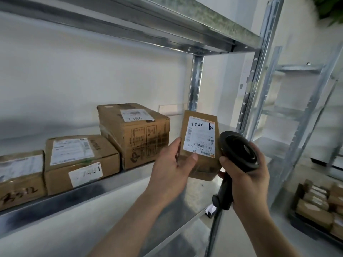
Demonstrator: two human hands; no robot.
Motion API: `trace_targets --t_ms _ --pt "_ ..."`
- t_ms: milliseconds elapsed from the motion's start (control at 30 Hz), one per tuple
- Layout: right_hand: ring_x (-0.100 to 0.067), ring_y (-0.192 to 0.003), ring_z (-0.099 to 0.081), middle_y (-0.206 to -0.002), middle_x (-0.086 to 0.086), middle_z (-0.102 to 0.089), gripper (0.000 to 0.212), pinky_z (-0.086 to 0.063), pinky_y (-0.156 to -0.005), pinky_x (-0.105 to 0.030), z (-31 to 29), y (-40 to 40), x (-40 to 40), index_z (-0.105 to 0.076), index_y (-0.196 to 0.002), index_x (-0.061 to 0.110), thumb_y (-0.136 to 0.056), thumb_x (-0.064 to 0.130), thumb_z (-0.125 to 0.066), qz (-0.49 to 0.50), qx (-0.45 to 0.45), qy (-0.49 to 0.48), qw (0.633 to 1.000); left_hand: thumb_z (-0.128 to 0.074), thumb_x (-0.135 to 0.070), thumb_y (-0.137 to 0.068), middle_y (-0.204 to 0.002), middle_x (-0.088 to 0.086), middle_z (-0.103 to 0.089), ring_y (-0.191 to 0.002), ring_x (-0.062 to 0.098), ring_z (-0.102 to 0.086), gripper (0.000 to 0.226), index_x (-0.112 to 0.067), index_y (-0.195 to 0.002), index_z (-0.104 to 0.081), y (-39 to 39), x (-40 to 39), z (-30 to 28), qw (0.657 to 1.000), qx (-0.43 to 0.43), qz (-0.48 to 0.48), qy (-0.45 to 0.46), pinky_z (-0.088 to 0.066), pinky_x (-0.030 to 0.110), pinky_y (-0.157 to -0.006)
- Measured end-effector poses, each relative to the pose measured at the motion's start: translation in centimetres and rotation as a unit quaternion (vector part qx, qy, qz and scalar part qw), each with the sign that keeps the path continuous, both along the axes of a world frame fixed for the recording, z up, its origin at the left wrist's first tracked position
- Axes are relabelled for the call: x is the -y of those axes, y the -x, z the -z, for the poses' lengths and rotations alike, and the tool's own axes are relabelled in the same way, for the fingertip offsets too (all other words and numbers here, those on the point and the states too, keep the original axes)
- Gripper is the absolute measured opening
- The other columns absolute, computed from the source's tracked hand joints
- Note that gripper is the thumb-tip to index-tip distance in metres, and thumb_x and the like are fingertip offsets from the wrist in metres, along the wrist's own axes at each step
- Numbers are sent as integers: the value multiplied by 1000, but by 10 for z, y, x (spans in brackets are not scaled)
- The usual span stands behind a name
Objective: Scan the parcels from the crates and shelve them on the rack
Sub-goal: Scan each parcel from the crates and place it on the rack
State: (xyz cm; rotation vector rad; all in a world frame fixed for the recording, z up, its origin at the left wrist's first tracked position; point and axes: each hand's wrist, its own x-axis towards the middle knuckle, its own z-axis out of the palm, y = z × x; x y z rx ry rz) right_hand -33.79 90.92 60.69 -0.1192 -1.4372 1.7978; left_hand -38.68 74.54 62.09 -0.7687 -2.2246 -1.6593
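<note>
The left hand [172, 164] reached forward and gripped a small parcel [201, 145] upright, thumb on its label, above the shelf [115, 184]. The right hand [246, 175] was curled around a black scanner [238, 151] just right of it. Three boxes [133, 134] stood to the left; the crate [319, 206] at the near right looked blurred.

A white wall [74, 75] runs behind the shelving. A pale rectangular plate [169, 110] is fixed low on it. Green foliage [330, 10], blurred, shows at the upper right corner. A small white and black object [210, 211] sits at floor level below the shelf; its nature cannot be determined.
</note>
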Motion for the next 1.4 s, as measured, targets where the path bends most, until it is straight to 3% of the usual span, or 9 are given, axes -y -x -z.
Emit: trace_targets --t_ms 100,200,400,533,633,733,900,1033,1400 --pt "-26 -110 -71 -117 4 -72 67 -60 -87 -57 -8 15 -10 -60 -129 32 -76 -3 -84 -29 3 -6 1000 -65 -35 -97 -129 -17 -60 -116 -5 -56 40 -47 -132 -52 8 -5 -3 999 1 -32 14 -50 24 -102" --pt "-29 -107 -71 -119 -2 -71 62 -62 -74 -48 -14 33 -26 -60 -129 29 -81 -6 -78 -71 -4 -4 997 -68 -30 -94 -126 -19 -55 -109 -6 -54 45 -55 -123 -44 15 -13 -12 996 -11 -72 55 -46 19 -98" --pt "-29 -108 -71 -114 1 -74 70 -58 -91 -60 -16 78 -52 -62 -129 29 -65 14 -86 -154 25 -9 988 -68 -26 -93 -138 -12 -48 -122 4 -50 74 -38 -154 -27 22 -31 -13 961 -31 -214 171 -46 33 -110" --pt "-34 -106 -70 -114 -2 -74 66 -59 -75 -42 -12 102 -63 -61 -130 29 -77 -3 -83 -224 34 -7 974 -69 -25 -92 -143 -10 -44 -126 8 -50 80 -34 -157 -25 22 -43 -7 925 -41 -313 211 -40 23 -108" --pt "-28 -106 -71 -115 2 -74 68 -60 -79 -45 -10 114 -66 -60 -132 30 -77 -3 -82 -261 37 -11 965 -70 -25 -92 -144 -9 -41 -125 9 -50 79 -36 -156 -24 20 -51 -5 911 -50 -352 211 -39 19 -103" --pt "-26 -111 -70 -116 3 -74 70 -55 -97 -59 -11 124 -67 -61 -130 31 -73 -1 -86 -285 35 -15 958 -69 -25 -93 -143 -7 -41 -123 12 -53 72 -37 -152 -31 18 -59 -4 893 -68 -383 226 -43 22 -104" --pt "-26 -111 -69 -114 6 -74 78 -52 -102 -60 -14 135 -66 -62 -126 37 -55 26 -90 -295 33 -4 955 -73 -26 -90 -139 -4 -46 -117 15 -58 66 -32 -149 -43 27 -65 -5 872 -70 -425 233 -47 26 -102" --pt "-24 -113 -68 -118 1 -72 72 -52 -104 -55 -18 147 -69 -59 -133 26 -73 1 -88 -319 22 3 947 -76 -27 -88 -133 -2 -51 -109 19 -62 62 -27 -144 -50 37 -71 -10 853 -82 -456 241 -51 27 -94" --pt "-39 -114 -66 -119 -16 -70 77 -50 -103 -64 -8 175 -61 -59 -130 24 -59 16 -85 -346 7 8 938 -84 -16 -80 -120 3 -63 -97 21 -67 59 -20 -134 -61 58 -73 -3 823 -105 -506 235 -49 24 -82"
